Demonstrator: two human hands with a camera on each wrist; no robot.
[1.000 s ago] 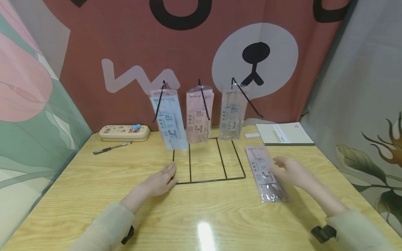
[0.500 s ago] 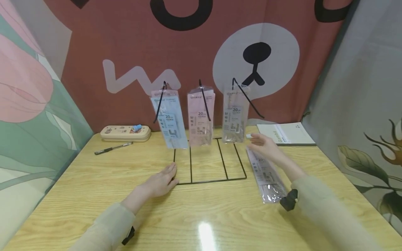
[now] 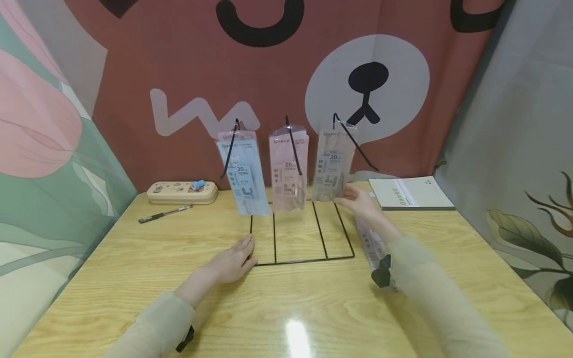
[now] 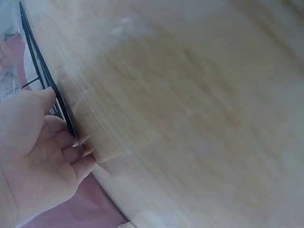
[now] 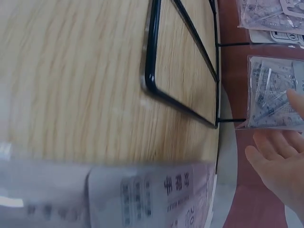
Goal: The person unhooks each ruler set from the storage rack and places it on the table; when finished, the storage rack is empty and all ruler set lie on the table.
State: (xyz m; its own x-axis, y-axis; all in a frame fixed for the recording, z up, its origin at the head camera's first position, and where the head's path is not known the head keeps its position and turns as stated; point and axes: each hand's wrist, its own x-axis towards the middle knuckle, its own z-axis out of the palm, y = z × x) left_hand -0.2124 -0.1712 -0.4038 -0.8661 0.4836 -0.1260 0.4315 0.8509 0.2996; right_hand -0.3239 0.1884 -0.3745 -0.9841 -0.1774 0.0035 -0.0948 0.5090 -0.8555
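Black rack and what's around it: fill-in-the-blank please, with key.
Hanging packets occupy ____ side-by-side spots on the black rack. The leftmost front packet is coloured ____. Touching the rack's base is the person's ____ hand. Directly in front of the pencil case lies a ____.

Missing words: three; blue; left; pen

Head view: from above, facing forward and down across the bench [image 3: 322, 293]. Left wrist view: close, tilted, beside the left grip [image 4: 38, 161]. Right wrist view: close, turned sideways, sharing the wire rack [image 5: 151, 52] and hanging grey packet [image 5: 268, 90] with the head view.
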